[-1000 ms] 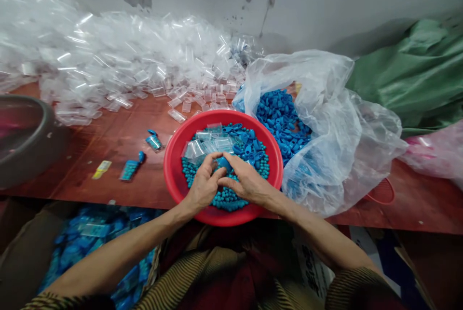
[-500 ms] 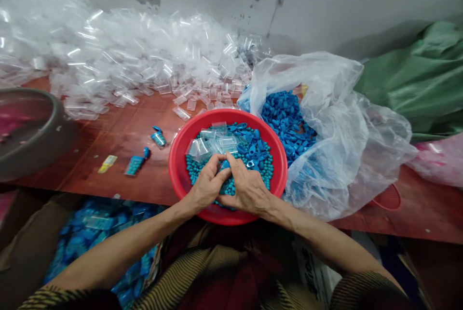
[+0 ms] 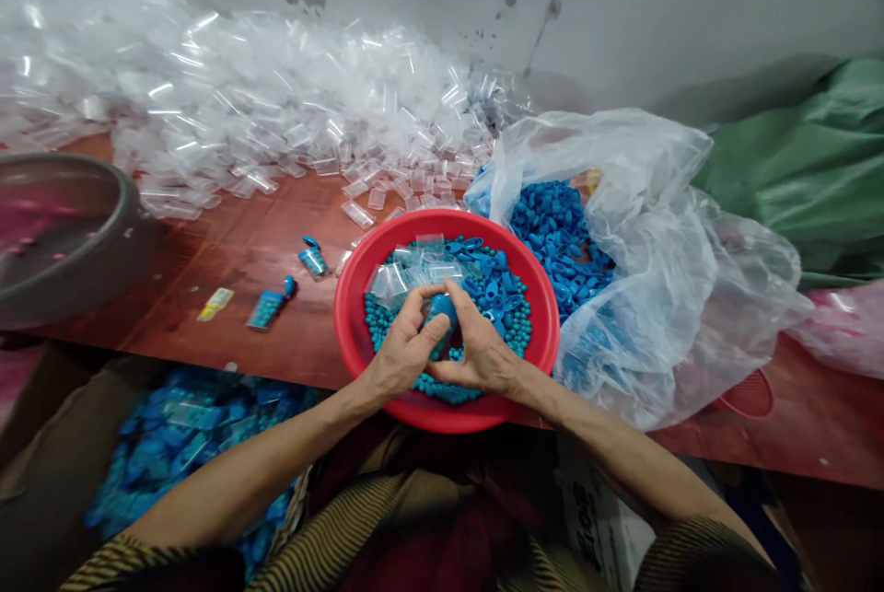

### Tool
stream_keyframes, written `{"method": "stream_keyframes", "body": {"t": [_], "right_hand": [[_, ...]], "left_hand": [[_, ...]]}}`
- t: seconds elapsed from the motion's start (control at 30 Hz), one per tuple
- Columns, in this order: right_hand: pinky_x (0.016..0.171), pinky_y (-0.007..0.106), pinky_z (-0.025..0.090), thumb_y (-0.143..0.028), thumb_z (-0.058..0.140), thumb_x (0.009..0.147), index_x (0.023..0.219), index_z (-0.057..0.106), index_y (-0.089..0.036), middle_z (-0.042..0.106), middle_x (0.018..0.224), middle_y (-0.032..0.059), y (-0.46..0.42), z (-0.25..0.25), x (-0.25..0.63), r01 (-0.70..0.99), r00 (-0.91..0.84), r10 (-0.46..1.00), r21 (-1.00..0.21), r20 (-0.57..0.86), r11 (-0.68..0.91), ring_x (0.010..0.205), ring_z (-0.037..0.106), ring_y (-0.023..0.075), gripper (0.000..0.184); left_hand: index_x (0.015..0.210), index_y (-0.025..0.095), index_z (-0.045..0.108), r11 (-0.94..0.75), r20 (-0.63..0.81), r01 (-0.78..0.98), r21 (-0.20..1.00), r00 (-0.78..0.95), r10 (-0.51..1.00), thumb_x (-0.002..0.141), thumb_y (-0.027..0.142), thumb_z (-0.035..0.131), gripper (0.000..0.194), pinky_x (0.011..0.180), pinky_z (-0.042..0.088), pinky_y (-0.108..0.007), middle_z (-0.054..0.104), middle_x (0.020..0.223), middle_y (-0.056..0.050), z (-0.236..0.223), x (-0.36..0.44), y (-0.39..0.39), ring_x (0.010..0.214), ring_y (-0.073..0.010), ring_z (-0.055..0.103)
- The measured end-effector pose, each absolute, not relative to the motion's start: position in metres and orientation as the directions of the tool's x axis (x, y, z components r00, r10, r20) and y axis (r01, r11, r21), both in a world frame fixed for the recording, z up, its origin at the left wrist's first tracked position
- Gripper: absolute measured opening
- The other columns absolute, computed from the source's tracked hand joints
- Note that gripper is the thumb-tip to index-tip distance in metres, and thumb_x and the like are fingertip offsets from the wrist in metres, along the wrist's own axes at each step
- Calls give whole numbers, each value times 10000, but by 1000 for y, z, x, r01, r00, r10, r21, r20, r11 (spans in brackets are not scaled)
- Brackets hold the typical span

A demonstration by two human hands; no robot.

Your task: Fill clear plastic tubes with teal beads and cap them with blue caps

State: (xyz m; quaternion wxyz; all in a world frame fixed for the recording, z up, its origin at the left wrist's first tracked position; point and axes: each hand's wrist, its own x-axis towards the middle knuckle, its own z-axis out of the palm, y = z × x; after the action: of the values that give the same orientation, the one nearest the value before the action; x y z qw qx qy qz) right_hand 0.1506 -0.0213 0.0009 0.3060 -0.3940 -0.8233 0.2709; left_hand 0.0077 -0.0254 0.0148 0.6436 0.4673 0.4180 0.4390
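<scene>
A red basin (image 3: 349,316) sits at the table's near edge, holding small teal beads (image 3: 377,325), blue caps (image 3: 494,274) and clear little tubes (image 3: 393,279). Both hands meet over its middle. My left hand (image 3: 401,354) and my right hand (image 3: 480,353) pinch a small tube with a blue cap (image 3: 442,311) between their fingertips, just above the beads. The tube's body is mostly hidden by the fingers.
A heap of clear tubes (image 3: 227,113) covers the back left of the red-brown table (image 3: 227,251). A clear bag of blue caps (image 3: 559,237) lies right of the basin. Two filled tubes (image 3: 269,307) lie left. A grey bowl (image 3: 75,242) stands far left; filled tubes (image 3: 180,435) below.
The fingertips of both hands have drawn closer and lifted the blue-capped tube slightly out of the beads. The view has drifted a little, so everything sits further right.
</scene>
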Motion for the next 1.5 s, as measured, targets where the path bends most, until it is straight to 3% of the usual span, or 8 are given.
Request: {"method": "stream_keyframes", "body": {"t": [0.17, 0.3, 0.57, 0.7, 0.9, 1.03, 1.2, 1.5], "right_hand": [[930, 430, 471, -414, 739, 675, 1466, -11, -165, 367, 1387, 220, -19, 0, 149, 478, -498, 824, -708, 270, 520, 1244, 448, 327, 1118], [691, 357, 548, -376, 665, 747, 1453, -10, -162, 471, 1277, 208, -18, 10, 139, 515, -583, 751, -573, 312, 637, 951, 623, 262, 1000], [456, 292, 462, -437, 548, 737, 1416, 99, -48, 577, 994, 171, 12, 35, 86, 458, -805, 498, -196, 323, 867, 710, 591, 233, 902], [490, 319, 478, -478, 563, 712, 1400, 187, -62, 560, 1016, 170, 21, 28, 48, 429, -871, 472, -257, 137, 866, 733, 590, 244, 887], [729, 403, 517, -417, 633, 755, 1464, -11, -142, 425, 1311, 232, 44, 33, 5, 367, -909, 417, -472, 3, 802, 1032, 570, 303, 996], [866, 391, 463, -436, 603, 812, 1432, 215, -108, 513, 1280, 212, 97, 38, -23, 446, -886, 449, -491, -120, 748, 1121, 548, 299, 802], [830, 313, 453, -334, 492, 893, 1181, 526, -147, 633, 1149, 142, 165, 8, -73, 754, -655, 664, -259, -361, 603, 1069, 595, 250, 346], [854, 376, 466, -458, 708, 695, 1216, 445, -75, 558, 1212, 237, 181, -26, -132, 835, -538, 723, -157, -434, 527, 1123, 561, 328, 699]], "left_hand": [[1191, 196, 423, 301, -201, -304, 904, 320, 926, 762, 423, 636, 531, 609, 448, -219, 554, 900, -18, 21, -3, -27, 672, -97, 537], [1179, 196, 414, 271, -186, -241, 932, 325, 927, 787, 427, 606, 494, 550, 435, -206, 540, 808, 11, 21, -14, -28, 583, -78, 511], [936, 182, 510, -11, 8, -98, 995, -29, 1000, 855, 352, 509, 188, 764, 443, -234, 555, 878, -6, 15, -49, -29, 817, -117, 522], [859, 174, 490, -5, 2, -17, 1000, -191, 982, 833, 333, 518, 163, 726, 442, -238, 538, 823, -4, 6, -76, -29, 779, -123, 515], [975, 171, 495, 36, -38, -13, 999, -262, 964, 811, 384, 528, 271, 693, 453, -235, 548, 856, -10, -10, -129, -16, 750, -118, 527], [1039, 177, 479, 182, -112, 126, 975, -425, 898, 793, 413, 502, 342, 604, 441, -250, 542, 769, 12, -27, -189, 0, 625, -121, 507], [1006, 155, 571, 364, -23, 507, 781, -561, 828, 778, 361, 465, 325, 802, 440, -339, 607, 889, -52, -53, -257, 15, 834, -199, 558], [1206, 98, 540, 440, 221, 832, 339, -525, 822, 874, 349, 395, 441, 844, 413, -415, 593, 1031, -162, -61, -248, 2, 939, -299, 522]]}}
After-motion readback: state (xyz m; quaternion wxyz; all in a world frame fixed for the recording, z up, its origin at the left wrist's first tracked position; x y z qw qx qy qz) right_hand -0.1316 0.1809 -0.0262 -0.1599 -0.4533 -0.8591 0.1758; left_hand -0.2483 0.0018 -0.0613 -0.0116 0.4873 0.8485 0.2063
